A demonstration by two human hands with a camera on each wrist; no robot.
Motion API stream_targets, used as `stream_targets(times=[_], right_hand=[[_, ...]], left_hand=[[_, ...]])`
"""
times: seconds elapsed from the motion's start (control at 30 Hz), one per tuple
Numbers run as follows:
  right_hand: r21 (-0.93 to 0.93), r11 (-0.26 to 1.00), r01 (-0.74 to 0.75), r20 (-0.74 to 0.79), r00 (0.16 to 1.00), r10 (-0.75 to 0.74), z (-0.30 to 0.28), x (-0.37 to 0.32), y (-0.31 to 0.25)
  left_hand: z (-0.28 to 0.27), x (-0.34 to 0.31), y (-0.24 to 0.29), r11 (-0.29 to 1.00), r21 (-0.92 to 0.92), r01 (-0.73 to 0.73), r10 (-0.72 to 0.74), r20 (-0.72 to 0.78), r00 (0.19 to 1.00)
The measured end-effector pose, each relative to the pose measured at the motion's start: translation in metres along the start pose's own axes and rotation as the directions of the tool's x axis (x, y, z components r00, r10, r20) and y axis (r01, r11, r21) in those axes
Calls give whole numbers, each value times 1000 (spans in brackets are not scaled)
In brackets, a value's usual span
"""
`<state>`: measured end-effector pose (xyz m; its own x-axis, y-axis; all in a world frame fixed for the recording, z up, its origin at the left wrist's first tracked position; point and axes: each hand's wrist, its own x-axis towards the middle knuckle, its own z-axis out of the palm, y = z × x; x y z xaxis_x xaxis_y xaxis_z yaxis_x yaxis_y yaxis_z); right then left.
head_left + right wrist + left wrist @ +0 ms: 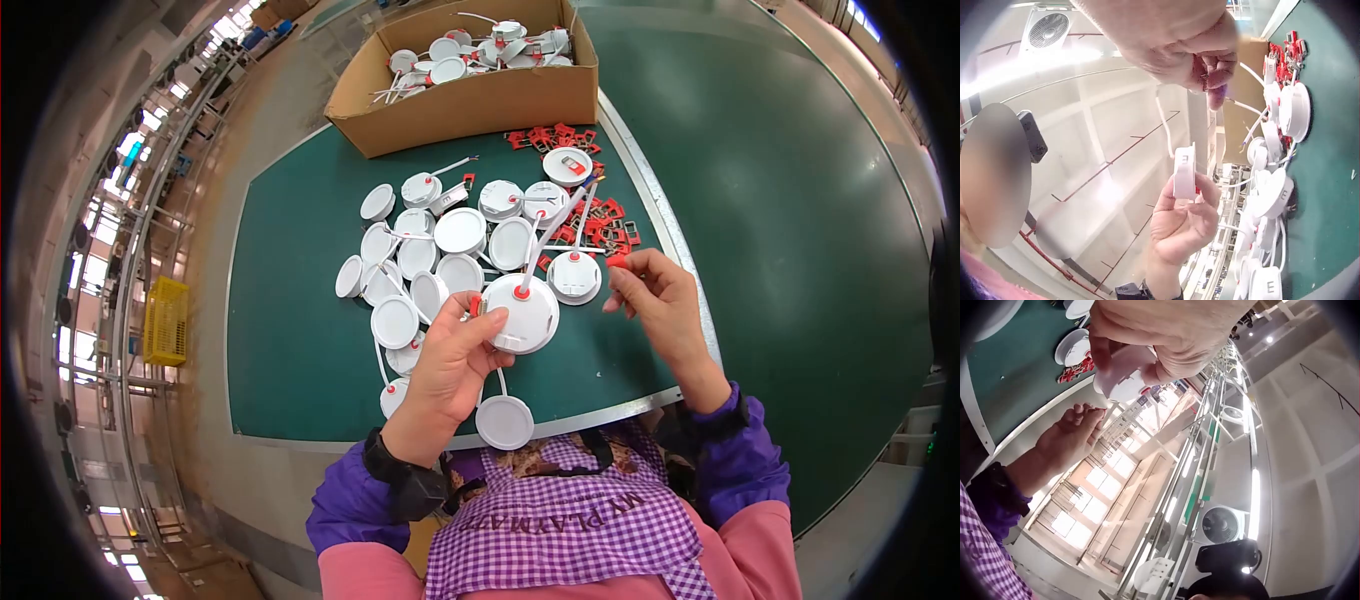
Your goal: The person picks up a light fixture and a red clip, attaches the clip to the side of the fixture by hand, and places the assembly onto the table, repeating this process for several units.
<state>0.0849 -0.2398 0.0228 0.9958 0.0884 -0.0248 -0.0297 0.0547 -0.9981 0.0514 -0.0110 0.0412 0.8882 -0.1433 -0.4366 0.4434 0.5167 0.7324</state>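
- One green table carries everything in hand's reach, with a pale metal border along its right and near edges.
- A cardboard box stands at the far edge of the surface, its right end close to the right edge, with more white fixtures and cables heaped inside.
- Many loose fixtures, round and white, spread across the middle of the surface, some overlapping, with white cables among them.
- A scatter of red clips lies along the right edge and runs up toward the box.
- The left hand grips a fixture at its left side, thumb on the upper face.
- The right hand is apart from the left, over the right edge, thumb and finger pinched together.
- The held fixture is raised above the surface, between the near edge and the loose fixtures; its cable rises from a red ring.
- A cabled fixture sits near the right edge, between the held one and the right hand.
- A single red piece shows at the right hand's fingertips, well apart from the left hand.
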Motion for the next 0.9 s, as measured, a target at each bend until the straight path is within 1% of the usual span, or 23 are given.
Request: stream_targets(times=[0.03, 0.07, 0.1, 0.13, 0.17, 0.23, 0.27, 0.3, 0.37, 0.4, 0.47, 0.5, 0.53, 0.57, 0.63, 0.7, 0.77, 0.9], right_hand=[[-47, 999, -7, -3, 1000, 7, 3, -2, -2], [-45, 999, -7, -2, 1000, 7, 7, -4, 0], [-135, 981, 138, -15, 990, -141, 11, -6, 4], [-224, 935, 275, -15, 958, -286, 15, -8, 6], [-222, 936, 275, -15, 958, -285, 19, -11, 3], [-256, 958, 130, 23, 992, -128, 24, -17, -10], [-284, 954, 99, 31, 995, -94, 26, -18, -13], [-283, 954, 100, 30, 995, -95, 28, -17, -13], [-429, 865, 261, -24, 954, -300, 32, -16, -10], [-428, 865, 263, -23, 953, -301, 33, -17, -11], [-492, 799, 346, -4, 917, -399, 35, -19, -14], [-490, 799, 347, -3, 917, -400, 36, -20, -16], [-536, 752, 383, 27, 898, -438, 37, -20, -17], [-578, 701, 417, 59, 879, -474, 38, -20, -18], [-543, 727, 419, 37, 877, -478, 42, -21, -18], [-507, 751, 424, 18, 876, -483, 43, -21, -17], [-344, 865, 366, -75, 908, -413, 44, -20, -14], [-398, 830, 391, -32, 898, -439, 45, -18, -9]], left_hand=[[0, 2, -2, 999, 31, -20, 21, 0, 1000], [3, 2, -3, 999, 33, -21, 21, -1, 1000], [9, 1, -5, 993, 94, -66, 68, -18, 998], [14, 0, -6, 982, 156, -109, 116, -33, 993], [18, -1, -6, 982, 157, -109, 115, -34, 993], [23, -2, -6, 957, 206, -205, 205, 20, 979], [23, -2, -7, 956, 208, -205, 206, 21, 978], [23, -2, -8, 955, 208, -212, 211, 28, 977], [22, -1, -9, 953, 208, -219, 217, 35, 976], [23, 0, -9, 950, 188, -248, 246, 33, 969], [21, 2, -11, 946, 169, -277, 277, 29, 961], [19, 4, -14, 933, 184, -311, 310, 32, 950], [18, 5, -16, 918, 200, -342, 342, 37, 939], [17, 6, -17, 918, 201, -342, 342, 37, 939], [17, 7, -19, 881, 207, -426, 423, 63, 904], [23, 4, -17, 873, 206, -443, 439, 68, 896], [25, 4, -17, 865, 205, -459, 454, 72, 888], [23, 5, -19, 839, 208, -503, 493, 101, 864]])
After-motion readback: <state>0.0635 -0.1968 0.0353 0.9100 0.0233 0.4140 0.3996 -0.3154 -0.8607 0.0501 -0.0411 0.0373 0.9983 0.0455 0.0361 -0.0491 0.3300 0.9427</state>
